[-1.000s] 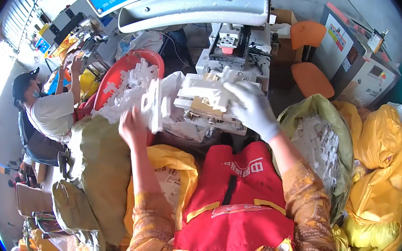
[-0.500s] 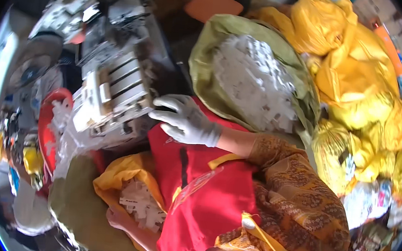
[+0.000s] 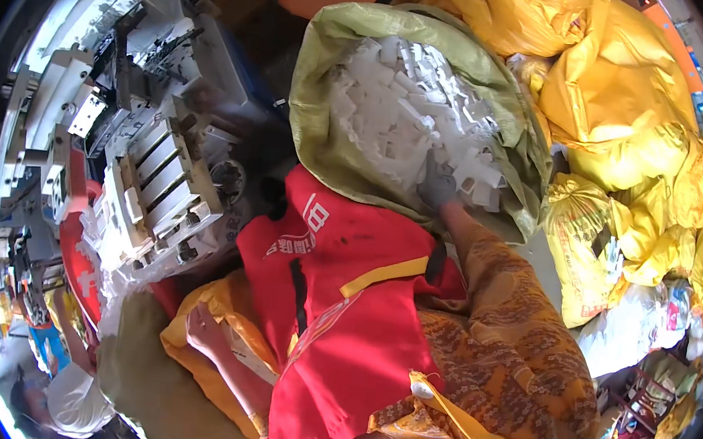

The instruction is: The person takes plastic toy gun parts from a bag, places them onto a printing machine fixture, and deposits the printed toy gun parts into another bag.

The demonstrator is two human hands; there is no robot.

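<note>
While the gloved right hand (image 3: pixel 437 183) dips into the green sack (image 3: pixel 315 110), its fingertips sink among the white pieces (image 3: pixel 383 108), so I cannot tell whether it closes on one or spreads loosely between several. The pieces fill the sack's mouth in a loose heap, and the hand meets them near the lower rim, right of the middle. The step in hand looks like picking from this heap; good practice is to work from the top layer, pinching a piece that lies free rather than tugging at one wedged under its neighbours. The glove probably dulls the feel, so a light squeeze before lifting should confirm the hold. The patterned sleeve (image 3: pixel 503 272) crosses close to the same rim, and raising the wrist there would avoid dragging the fabric inward and spilling pieces.

Across the red apron (image 3: pixel 358 322), the bare left hand (image 3: pixel 207 333) is at the upper edge of the orange bag (image 3: pixel 182 326), fingers bent; whether they grip anything does not show. Steadying that edge lightly would suit. Beyond it, the slotted machine bed (image 3: pixel 167 178) stands apart from both hands.
</note>
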